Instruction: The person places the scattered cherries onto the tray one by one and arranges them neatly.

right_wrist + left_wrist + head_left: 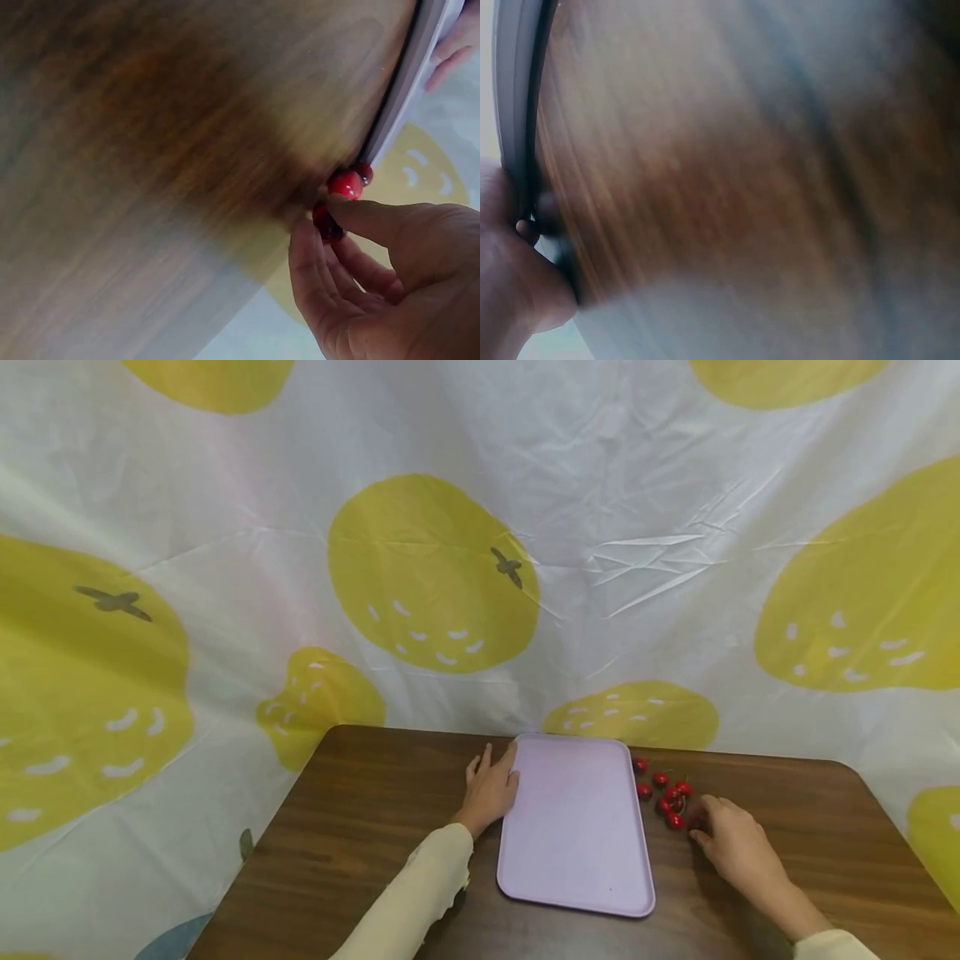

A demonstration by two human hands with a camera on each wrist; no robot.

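Dark wood-grain table fills the near ground, backed by a white cloth printed with large yellow fruit shapes; no writing or label can be read anywhere.

Nearest, a lilac tray lies flat at the middle of the table. On its left, the left hand rests with fingers straight along the tray's far left edge, the thumb touching the rim. The left wrist view, badly blurred, shows only the thumb against the tray's pale rim and wood grain.

On the right, the right hand lies on the table with its fingers curled toward a small cluster of red cherries, which sit on the wood just beside the tray's far right edge. The head view leaves the contact unclear; the right wrist view shows thumb and forefinger pinching one dark red cherry, with a brighter cherry touching it beyond, next to the tray's edge.
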